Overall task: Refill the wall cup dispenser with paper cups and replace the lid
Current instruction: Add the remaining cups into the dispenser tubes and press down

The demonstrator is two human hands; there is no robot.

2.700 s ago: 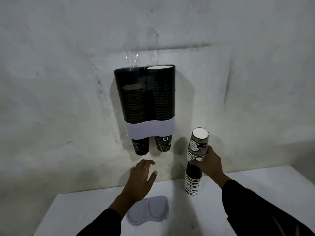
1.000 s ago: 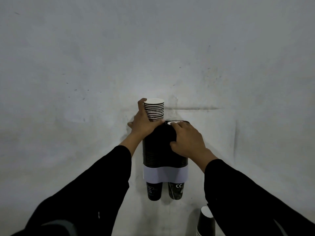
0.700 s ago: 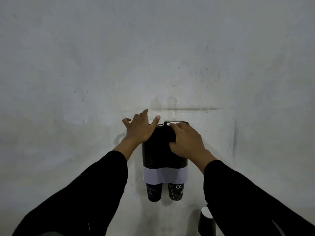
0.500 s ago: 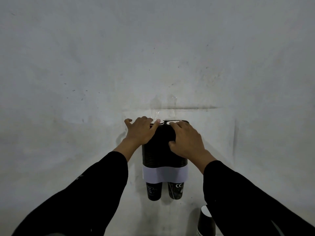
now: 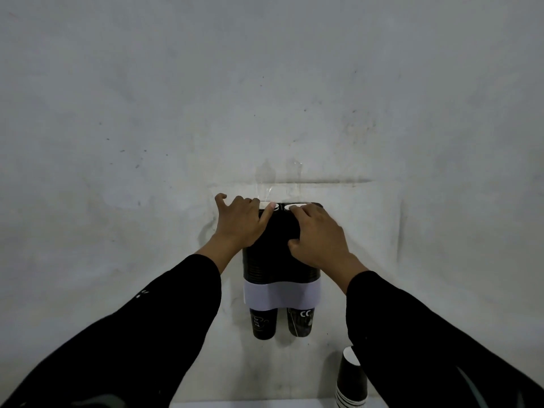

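The dark two-tube cup dispenser [image 5: 276, 260] hangs on the wall with a pale band [image 5: 282, 295] across its lower part. One black cup sticks out below each tube [image 5: 263, 323]. White cup rims [image 5: 295, 205] show at the top of both tubes. My left hand [image 5: 240, 223] lies flat over the top of the left tube, fingers spread. My right hand [image 5: 319, 234] rests on the upper front of the right tube, fingertips at its rim. The lid is out of view.
A stack of black paper cups [image 5: 351, 381] stands at the bottom right, partly behind my right sleeve. A sliver of the white table [image 5: 250, 405] shows at the bottom edge. The grey wall [image 5: 147, 113] fills everything else.
The cup stack that stood above the left tube a second ago has gone down into it; my left hand followed it down and now lies flat on top. My right hand has stayed put.
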